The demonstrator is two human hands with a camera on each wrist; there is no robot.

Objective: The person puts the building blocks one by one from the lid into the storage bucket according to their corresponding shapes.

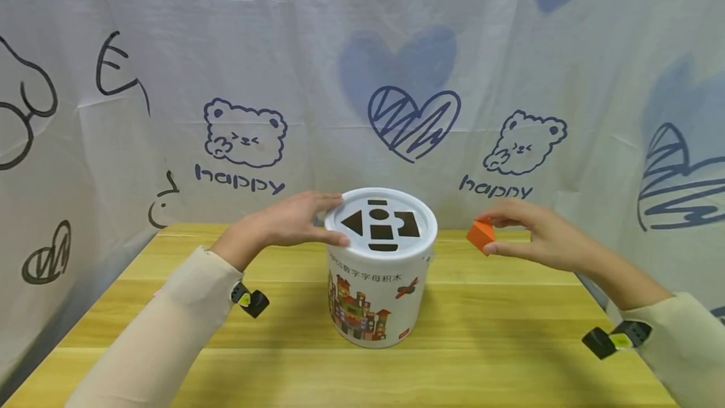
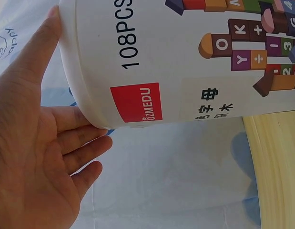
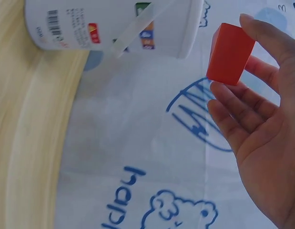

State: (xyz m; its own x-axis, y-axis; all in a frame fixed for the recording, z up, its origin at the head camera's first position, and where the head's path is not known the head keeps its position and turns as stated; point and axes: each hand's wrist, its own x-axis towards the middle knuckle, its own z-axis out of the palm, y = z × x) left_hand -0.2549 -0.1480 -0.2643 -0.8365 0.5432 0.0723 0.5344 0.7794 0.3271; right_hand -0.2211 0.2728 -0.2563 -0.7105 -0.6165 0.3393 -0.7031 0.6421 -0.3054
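Right grip (image 1: 540, 238) pinches orange flat-faced block (image 1: 480, 237), apart from white cylindrical bucket (image 1: 370, 301); left grip (image 1: 287, 220), fingers extended, touches white slotted lid (image 1: 411, 201). Lid on, block outside.

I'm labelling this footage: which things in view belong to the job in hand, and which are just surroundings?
In the job:
orange block, pinched by the right hand
white bucket
lid with shaped holes, its rim touched by the left hand

Surroundings:
wooden table, under the bucket
patterned backdrop, behind
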